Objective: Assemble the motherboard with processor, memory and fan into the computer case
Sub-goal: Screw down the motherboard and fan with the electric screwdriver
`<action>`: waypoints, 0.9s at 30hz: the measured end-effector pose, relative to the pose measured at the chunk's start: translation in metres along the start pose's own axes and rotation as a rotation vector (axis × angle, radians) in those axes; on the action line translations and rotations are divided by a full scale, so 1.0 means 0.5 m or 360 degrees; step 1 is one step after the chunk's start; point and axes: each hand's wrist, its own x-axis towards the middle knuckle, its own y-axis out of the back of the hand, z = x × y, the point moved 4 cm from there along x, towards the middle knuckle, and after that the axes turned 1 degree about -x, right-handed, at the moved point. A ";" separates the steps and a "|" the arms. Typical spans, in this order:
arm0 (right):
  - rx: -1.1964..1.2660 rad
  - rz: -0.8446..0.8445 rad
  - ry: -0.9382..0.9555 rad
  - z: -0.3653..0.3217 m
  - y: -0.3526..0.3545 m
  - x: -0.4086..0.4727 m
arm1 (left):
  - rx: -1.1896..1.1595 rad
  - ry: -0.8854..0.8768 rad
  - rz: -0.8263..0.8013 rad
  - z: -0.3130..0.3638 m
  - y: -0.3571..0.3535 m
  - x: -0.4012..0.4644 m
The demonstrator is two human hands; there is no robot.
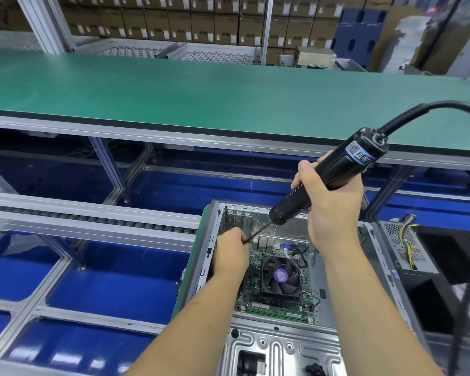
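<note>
Head view: right hand (334, 210) grips screwdriver (329, 175); left hand (232, 253) pinches bit (258, 233).

Green table (201, 90) spans the frame behind the workstation, aluminium frame rail along its front edge. Roller conveyor track (92, 221) runs in from the left below it. Blue floor (114, 280) shows through the aluminium framing. Far back: stacked cardboard boxes (201, 20) on racking, ball-transfer tables (174, 51) in front of them. Blue perforated panels (360, 31) top right, beige metal box (315, 56) beside them.
</note>
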 end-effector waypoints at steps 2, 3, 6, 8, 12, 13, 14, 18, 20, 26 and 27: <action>-0.0001 -0.0006 0.0004 0.000 0.000 -0.001 | 0.0008 -0.0007 0.0000 0.000 -0.001 -0.001; -0.0003 -0.0011 0.0006 0.001 -0.001 -0.001 | 0.0009 -0.0013 0.0001 0.000 -0.001 -0.001; -0.0027 -0.0026 0.0006 0.000 -0.004 -0.003 | 0.0003 -0.0011 0.0015 -0.001 -0.002 0.000; -0.0040 -0.0034 0.0014 0.000 -0.004 -0.003 | 0.0007 -0.0001 0.0018 -0.001 -0.001 0.000; -0.0053 -0.0054 0.0046 -0.002 -0.006 -0.004 | 0.0027 0.0000 0.0013 -0.001 -0.001 0.000; -0.0060 -0.0057 0.0054 -0.002 -0.007 -0.004 | 0.0032 -0.0005 0.0010 -0.001 -0.001 0.000; -0.0068 -0.0057 0.0057 -0.002 -0.006 -0.003 | 0.0035 -0.0012 0.0003 0.000 -0.001 0.001; -0.0073 -0.0046 0.0058 -0.002 -0.003 0.000 | 0.0034 -0.0029 -0.0004 0.000 -0.001 0.003; -0.0039 -0.0039 0.0057 -0.004 -0.001 0.001 | 0.0029 -0.0025 0.0002 -0.001 -0.001 0.003; -0.0039 -0.0054 0.0072 -0.013 -0.001 0.003 | 0.0004 -0.0010 -0.0001 -0.002 -0.003 0.004; -0.0035 -0.0054 0.0064 -0.012 -0.002 0.003 | 0.0000 -0.0010 0.0002 -0.002 -0.004 0.004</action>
